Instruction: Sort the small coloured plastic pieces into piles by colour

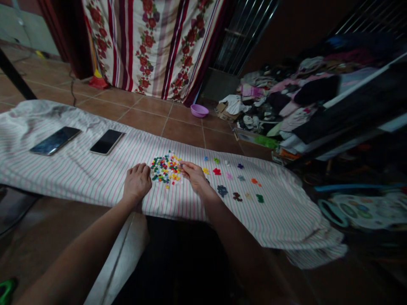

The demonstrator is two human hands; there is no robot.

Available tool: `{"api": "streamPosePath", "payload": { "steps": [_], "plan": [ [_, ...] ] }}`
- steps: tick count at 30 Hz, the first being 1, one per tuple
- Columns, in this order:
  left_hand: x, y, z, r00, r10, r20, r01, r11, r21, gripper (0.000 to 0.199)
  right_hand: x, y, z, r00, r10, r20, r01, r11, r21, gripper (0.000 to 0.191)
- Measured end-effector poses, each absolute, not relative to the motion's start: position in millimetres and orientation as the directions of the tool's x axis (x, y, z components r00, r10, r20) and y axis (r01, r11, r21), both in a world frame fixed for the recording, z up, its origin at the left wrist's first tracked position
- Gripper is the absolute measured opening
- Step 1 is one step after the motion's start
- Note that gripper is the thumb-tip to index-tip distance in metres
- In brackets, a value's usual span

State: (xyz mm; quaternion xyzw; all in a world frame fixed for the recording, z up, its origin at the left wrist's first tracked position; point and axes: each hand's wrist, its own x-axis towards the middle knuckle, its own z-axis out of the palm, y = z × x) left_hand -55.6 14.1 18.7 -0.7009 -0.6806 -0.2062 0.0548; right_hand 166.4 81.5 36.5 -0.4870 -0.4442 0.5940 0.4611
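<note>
A loose pile of small multicoloured beads point(165, 169) lies on the striped cloth point(133, 148). At its right edge, my right hand point(193, 173) has thumb and forefinger pinched together; whatever is between the tips is too small to name. My left hand point(137, 181) rests on the cloth just left of the pile, its fingers curled in and no object showing. Right of my right hand lie small clusters sorted by colour, among them a red cluster point(216, 171), a dark grey cluster point(222, 190), a brown cluster point(237, 196) and a green cluster point(260, 198).
Two phones, a dark phone point(56, 140) and a light-rimmed phone point(107, 142), lie on the cloth at the left. Beyond the surface, a purple basin point(199, 111) stands on the tiled floor. Heaped clothes point(286, 97) fill the right side, and a floral curtain point(152, 46) hangs behind.
</note>
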Motion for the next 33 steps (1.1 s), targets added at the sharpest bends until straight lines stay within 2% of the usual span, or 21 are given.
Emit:
{"api": "streamPosePath", "payload": {
  "steps": [4, 10, 17, 20, 26, 33],
  "plan": [
    [-57, 14, 18, -0.005, 0.925, 0.381, 0.977, -0.077, 0.201, 0.025, 188, 72, 40, -0.029, 0.992, -0.119, -0.066, -0.121, -0.990, 0.036],
    [-57, 14, 19, -0.005, 0.930, 0.367, 0.977, -0.073, 0.200, 0.026, 252, 63, 55, 0.174, 0.983, -0.062, 0.049, -0.072, -0.996, 0.039],
    [-57, 13, 20, -0.011, 0.935, 0.356, 0.976, -0.067, 0.205, 0.026, 329, 48, 57, 0.344, 0.938, 0.043, 0.315, -0.072, -0.947, 0.034],
    [-57, 13, 21, -0.005, 0.936, 0.353, 0.978, -0.069, 0.195, 0.027, 342, 43, 51, 0.337, 0.938, 0.074, 0.459, -0.095, -0.883, 0.030],
    [-56, 13, 23, -0.003, 0.942, 0.336, 0.979, -0.065, 0.191, 0.026, 346, 46, 34, 0.221, 0.959, 0.180, 0.676, -0.017, -0.737, 0.022],
    [-57, 13, 21, -0.007, 0.941, 0.339, 0.979, -0.061, 0.192, 0.026, 349, 51, 24, 0.151, 0.979, 0.134, 0.799, -0.040, -0.600, 0.024]
  ]
}}
